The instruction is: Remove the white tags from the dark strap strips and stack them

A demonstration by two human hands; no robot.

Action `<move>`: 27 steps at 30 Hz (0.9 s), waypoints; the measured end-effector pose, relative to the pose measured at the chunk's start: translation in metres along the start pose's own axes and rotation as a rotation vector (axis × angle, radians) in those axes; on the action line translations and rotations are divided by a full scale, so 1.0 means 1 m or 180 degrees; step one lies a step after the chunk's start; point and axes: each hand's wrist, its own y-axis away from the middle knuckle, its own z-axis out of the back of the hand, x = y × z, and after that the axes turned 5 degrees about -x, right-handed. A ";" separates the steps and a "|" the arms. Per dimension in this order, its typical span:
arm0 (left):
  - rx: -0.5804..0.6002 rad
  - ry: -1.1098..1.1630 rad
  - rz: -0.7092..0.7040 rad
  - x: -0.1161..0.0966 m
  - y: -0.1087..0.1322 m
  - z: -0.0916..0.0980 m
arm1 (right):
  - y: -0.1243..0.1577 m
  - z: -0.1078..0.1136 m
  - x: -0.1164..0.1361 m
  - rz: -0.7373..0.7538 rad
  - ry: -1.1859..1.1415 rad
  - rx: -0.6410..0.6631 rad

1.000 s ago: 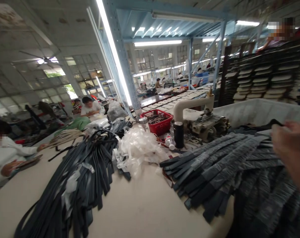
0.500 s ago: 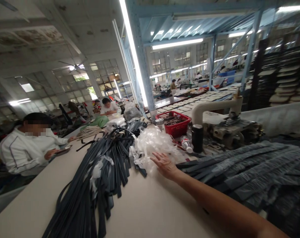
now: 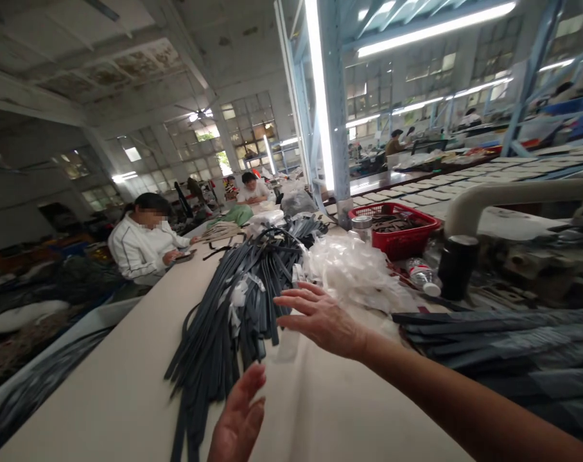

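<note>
My right hand [image 3: 320, 317] reaches out over the pale worktable [image 3: 128, 385], fingers spread and empty, beside a long pile of dark straps [image 3: 234, 308]. My left hand [image 3: 238, 420] rises at the bottom edge, fingers stretched and empty, near the close end of that strap pile. Just behind my right hand lies a heap of clear plastic wrappers [image 3: 354, 269]. A second stack of dark grey straps [image 3: 503, 353] covers the table on the right, under my right forearm.
A red basket [image 3: 397, 231], a black cylinder [image 3: 458, 266], a plastic bottle [image 3: 421, 276] and a sewing machine [image 3: 527, 224] stand at the back right. A person in white [image 3: 142, 247] sits at the table's left side; others work farther back. A blue steel post [image 3: 337, 102] rises behind.
The view has swung left. My right hand moved left from the plastic heap toward the strap pile, and my left hand has come into view at the bottom.
</note>
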 end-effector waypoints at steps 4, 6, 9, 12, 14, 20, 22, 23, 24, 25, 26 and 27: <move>0.0552 -0.0409 -0.0352 -0.030 -0.012 -0.016 | -0.023 -0.001 0.017 0.0399 -0.0104 0.0025; 0.0704 -0.0657 -0.0060 -0.034 -0.008 -0.019 | -0.029 -0.005 0.017 0.0429 -0.0097 0.0111; 0.0664 -0.0431 0.0241 -0.027 0.001 -0.014 | -0.031 -0.013 0.013 0.0384 -0.0035 0.0270; 0.0685 -0.0080 0.0393 -0.013 0.011 -0.005 | -0.028 -0.020 0.012 0.0384 -0.0044 0.0424; 0.0731 0.0085 0.0499 -0.005 0.018 -0.001 | -0.025 -0.025 0.014 0.0434 -0.0126 0.0449; 0.1010 0.0239 0.1108 0.009 0.030 0.000 | -0.018 -0.030 0.024 0.0470 -0.0342 0.0328; 0.1202 0.0096 0.1223 0.011 0.032 0.000 | -0.016 -0.032 0.026 0.0454 -0.0482 0.0388; 0.1310 -0.0013 0.1271 0.010 0.034 0.000 | -0.013 -0.034 0.028 0.0414 -0.0560 0.0446; 0.1411 -0.0149 0.1348 0.008 0.037 0.000 | -0.011 -0.037 0.029 0.0358 -0.0626 0.0514; 0.1450 -0.0298 0.1463 0.005 0.041 0.001 | -0.007 -0.040 0.030 0.0284 -0.0671 0.0578; 0.1358 -0.0432 0.1543 0.001 0.047 0.003 | -0.003 -0.045 0.031 0.0206 -0.0693 0.0638; 0.1157 -0.0529 0.1570 -0.003 0.053 0.007 | 0.003 -0.051 0.031 0.0127 -0.0691 0.0694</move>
